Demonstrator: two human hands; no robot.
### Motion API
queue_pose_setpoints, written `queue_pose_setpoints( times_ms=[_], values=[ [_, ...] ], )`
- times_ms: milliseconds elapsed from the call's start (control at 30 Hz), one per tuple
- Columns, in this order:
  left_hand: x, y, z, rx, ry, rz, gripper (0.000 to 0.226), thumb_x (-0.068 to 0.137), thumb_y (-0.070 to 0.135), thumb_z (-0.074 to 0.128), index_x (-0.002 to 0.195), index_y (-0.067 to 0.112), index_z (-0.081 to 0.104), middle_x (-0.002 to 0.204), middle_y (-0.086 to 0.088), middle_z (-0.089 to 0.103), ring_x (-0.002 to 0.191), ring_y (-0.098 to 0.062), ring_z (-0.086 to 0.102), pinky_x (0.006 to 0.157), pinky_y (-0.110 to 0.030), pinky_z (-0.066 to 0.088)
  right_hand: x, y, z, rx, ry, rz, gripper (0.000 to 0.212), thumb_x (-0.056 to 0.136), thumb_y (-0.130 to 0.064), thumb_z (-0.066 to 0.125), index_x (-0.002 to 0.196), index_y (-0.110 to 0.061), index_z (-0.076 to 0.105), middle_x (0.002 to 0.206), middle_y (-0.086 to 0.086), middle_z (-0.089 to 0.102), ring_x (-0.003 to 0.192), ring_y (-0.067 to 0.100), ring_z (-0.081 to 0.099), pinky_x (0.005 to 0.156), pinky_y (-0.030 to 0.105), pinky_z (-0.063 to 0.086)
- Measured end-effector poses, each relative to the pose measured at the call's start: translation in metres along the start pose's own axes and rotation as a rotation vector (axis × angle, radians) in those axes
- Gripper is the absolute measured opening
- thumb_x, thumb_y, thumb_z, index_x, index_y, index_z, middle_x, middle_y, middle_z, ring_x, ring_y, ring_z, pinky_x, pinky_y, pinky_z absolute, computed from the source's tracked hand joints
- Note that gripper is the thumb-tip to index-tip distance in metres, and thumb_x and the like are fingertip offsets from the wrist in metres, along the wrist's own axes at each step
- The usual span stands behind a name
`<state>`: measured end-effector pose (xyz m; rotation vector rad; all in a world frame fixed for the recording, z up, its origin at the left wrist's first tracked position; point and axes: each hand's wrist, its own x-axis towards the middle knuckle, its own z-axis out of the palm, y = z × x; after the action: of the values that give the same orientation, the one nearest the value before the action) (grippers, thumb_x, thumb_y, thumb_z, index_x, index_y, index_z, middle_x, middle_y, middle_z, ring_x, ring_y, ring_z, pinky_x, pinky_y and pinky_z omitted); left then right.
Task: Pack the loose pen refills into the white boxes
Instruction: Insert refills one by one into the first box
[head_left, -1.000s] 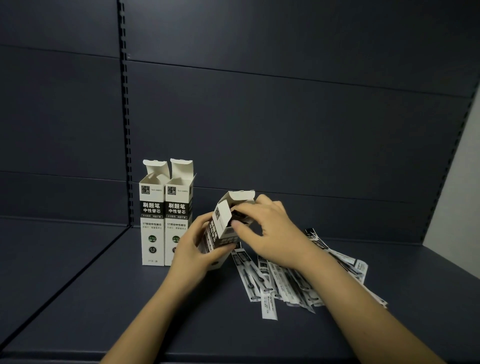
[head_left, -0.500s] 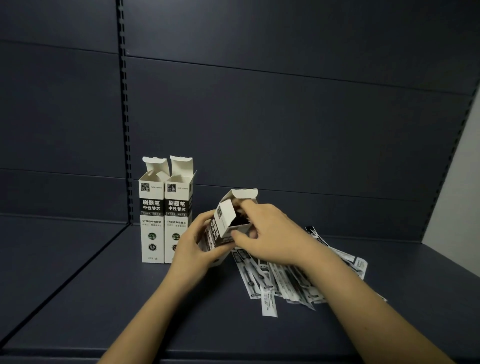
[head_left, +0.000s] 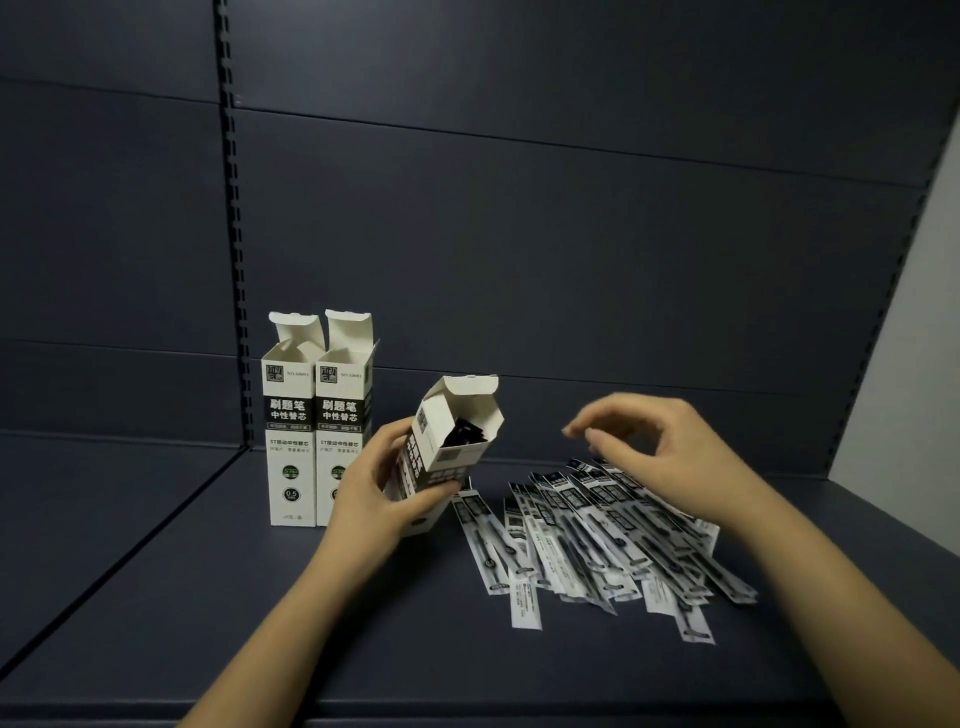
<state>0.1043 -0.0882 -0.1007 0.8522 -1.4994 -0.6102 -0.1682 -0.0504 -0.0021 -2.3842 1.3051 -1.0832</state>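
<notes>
White card and black print mark the tilted box (head_left: 451, 457) that the left hand (head_left: 375, 488) grips round its lower half, fingers on the far side and thumb across the printed front. It leans to the right with its base near the dark blue shelf (head_left: 260, 623), top flap raised, and dark packet ends show inside its mouth. The right hand (head_left: 660, 447) hovers over the heap of loose refills (head_left: 597, 540), well apart from the box, fingers loosely curled with thumb and forefinger close together but holding nothing; it touches none of the packets that I can make out.

Behind the left hand stand 2 more white boxes, the left upright box (head_left: 290, 415) and the right upright box (head_left: 344, 415), touching side by side against the back panel (head_left: 571, 234), both with their top flaps open. The lower right part of the right upright box is hidden by the left hand and the tilted box. What these 2 hold cannot be seen.

The refills lie in flat black-and-white sleeves, fanned and overlapping on the shelf just right of the tilted box. They overlap too much for a sure count, and the right wrist covers the far edge of the heap. The small print on the sleeves is unreadable. Both forearms are cut off by the lower edge of the view.
</notes>
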Motion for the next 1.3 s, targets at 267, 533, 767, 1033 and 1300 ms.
queue_pose_setpoints(
  times_ms=[267,533,767,1033,1300],
  values=[
    [-0.001,0.002,0.002,0.007,0.008,-0.014,0.065,0.070,-0.001,0.085,0.116,0.038,0.060,0.115,0.005,0.072,0.112,-0.011,0.066,0.104,-0.041,0.050,-0.015,0.078,0.024,-0.218,-0.042,0.420,0.005,0.088,-0.029,0.072,0.084,-0.027,0.072,0.085,-0.007,0.073,0.077,0.014,0.070,0.068,0.020,0.055],
    [0.000,0.002,0.002,-0.009,0.020,-0.018,0.063,0.069,-0.001,0.085,0.115,0.034,0.060,0.114,0.002,0.073,0.111,-0.013,0.067,0.103,-0.044,0.051,-0.020,0.102,0.046,-0.125,-0.122,0.500,0.026,0.077,-0.027,0.084,0.095,-0.025,0.066,0.095,-0.006,0.064,0.080,0.006,0.064,0.075,0.018,0.053],
    [0.000,0.002,0.001,-0.005,0.019,-0.029,0.063,0.071,-0.001,0.085,0.116,0.034,0.060,0.115,0.004,0.072,0.112,-0.011,0.066,0.103,-0.042,0.051,-0.012,0.104,0.043,-0.164,0.036,0.517,0.034,0.085,-0.008,0.074,0.110,-0.026,0.062,0.092,-0.004,0.063,0.076,0.009,0.061,0.063,0.013,0.049],
    [0.000,0.000,0.001,-0.010,0.019,-0.046,0.061,0.072,0.002,0.085,0.120,0.031,0.059,0.117,0.003,0.071,0.113,-0.012,0.066,0.104,-0.046,0.050,-0.009,0.039,0.040,0.133,0.058,0.345,0.017,0.087,-0.011,0.073,0.094,-0.025,0.065,0.090,0.002,0.070,0.081,0.018,0.069,0.078,0.029,0.054],
    [0.000,-0.001,0.000,-0.002,0.009,-0.046,0.063,0.071,0.005,0.086,0.119,0.036,0.059,0.118,0.005,0.071,0.114,-0.011,0.065,0.105,-0.045,0.050,-0.004,-0.050,0.031,0.401,0.184,0.055,0.007,0.089,-0.020,0.069,0.094,-0.015,0.072,0.095,-0.001,0.075,0.092,0.008,0.070,0.087,0.020,0.055]
  ],
)
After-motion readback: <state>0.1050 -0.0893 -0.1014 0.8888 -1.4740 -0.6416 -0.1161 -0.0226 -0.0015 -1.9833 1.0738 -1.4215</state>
